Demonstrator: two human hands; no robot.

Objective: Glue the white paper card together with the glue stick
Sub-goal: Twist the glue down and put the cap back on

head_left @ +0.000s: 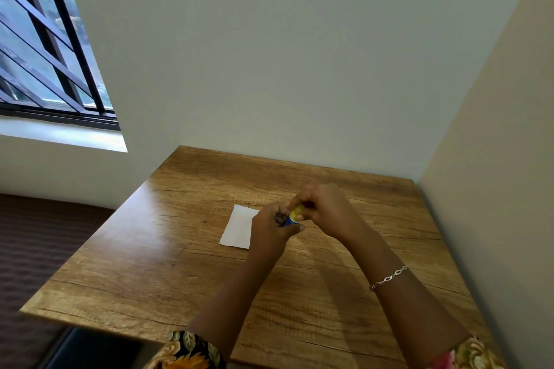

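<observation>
While my left hand (271,226) and right hand (322,207) clamp the glue stick (292,216) mid-frame, I judge I'm uncapping; next, glue the card (238,226).

White paper card (238,226): is lying flat on the wooden tabletop, rectangular, long side running away from the viewer, right edge partly being hidden. Glue stick (293,216): yellow and blue, is being held above the card's right side, mostly being covered.
</observation>
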